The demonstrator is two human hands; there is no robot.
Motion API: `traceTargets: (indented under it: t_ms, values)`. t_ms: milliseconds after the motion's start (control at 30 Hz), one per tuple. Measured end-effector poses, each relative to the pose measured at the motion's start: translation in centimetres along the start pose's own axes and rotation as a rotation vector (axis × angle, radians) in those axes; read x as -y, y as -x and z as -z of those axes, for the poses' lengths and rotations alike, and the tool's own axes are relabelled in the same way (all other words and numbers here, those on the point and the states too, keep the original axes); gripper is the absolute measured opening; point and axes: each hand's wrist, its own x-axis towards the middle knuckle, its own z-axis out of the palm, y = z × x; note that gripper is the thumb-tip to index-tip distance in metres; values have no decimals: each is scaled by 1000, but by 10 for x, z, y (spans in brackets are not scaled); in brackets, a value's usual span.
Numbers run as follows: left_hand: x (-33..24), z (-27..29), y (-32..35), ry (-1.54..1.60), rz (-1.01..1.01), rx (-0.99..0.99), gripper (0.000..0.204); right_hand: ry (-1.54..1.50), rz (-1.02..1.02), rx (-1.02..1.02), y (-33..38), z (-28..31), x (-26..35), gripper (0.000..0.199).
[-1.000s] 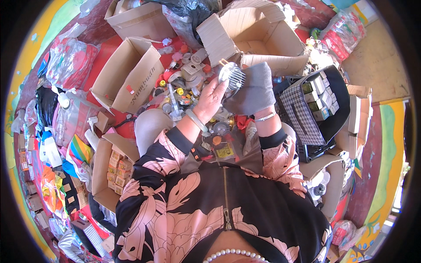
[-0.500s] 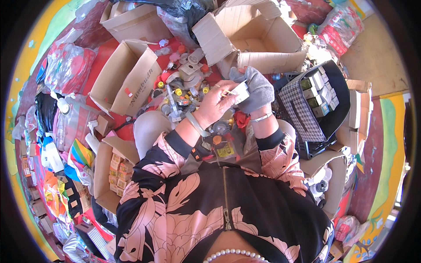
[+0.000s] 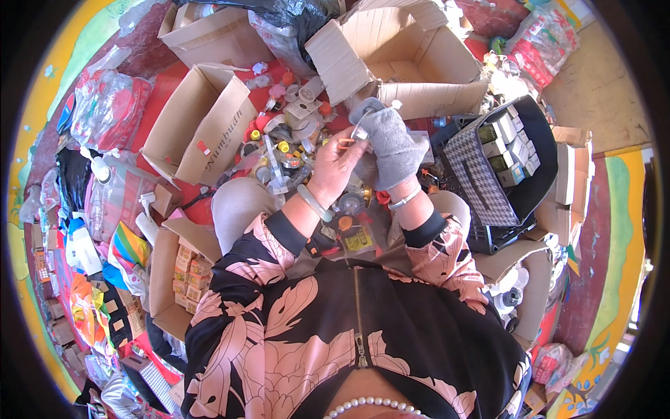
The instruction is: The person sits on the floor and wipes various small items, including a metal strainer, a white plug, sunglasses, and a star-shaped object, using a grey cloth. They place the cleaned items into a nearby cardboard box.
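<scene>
Ahead of my lap my two hands meet. My left hand [image 3: 333, 165], bare with a pale bangle at the wrist, is closed in a pinch on a small whitish piece [image 3: 359, 133]. Close against it on the right is my right hand [image 3: 395, 148], covered by a grey fabric glove. The gloved fingers curl toward the whitish piece, but the glove hides most of their shape and whatever lies between them. Below and left of the hands spreads a heap of small mixed items [image 3: 286, 143] with yellow, clear and red parts.
An open carton [image 3: 419, 42] stands beyond my hands, another carton [image 3: 202, 126] to the left. At right, a checked fabric bin [image 3: 478, 164] holds several small boxes. A carton of small orange packs [image 3: 164, 297] sits by my left side, plastic bags [image 3: 112, 105] farther left.
The white face of the piece between my hands has turned and now shows narrower. My gloved right hand has shifted slightly left and down; its fingers now bend left. My left hand moved slightly.
</scene>
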Motion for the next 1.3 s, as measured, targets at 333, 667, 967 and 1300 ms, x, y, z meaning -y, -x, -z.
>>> traceTargets:
  t_ms: [333,667,967,1300]
  values:
    - [-5,6,-8,-497,-81,210,32,-274,-329,182,5,-36,-12,14]
    - [-51,18,-9,675,260,287,39,-1363,-693,-148,4,14,-70,22]
    - [-41,14,-10,844,100,208,48,-1965,-890,66,-15,29,4,20]
    - [-37,23,-14,461,168,226,32,-212,-10,216,-2,32,-6,46]
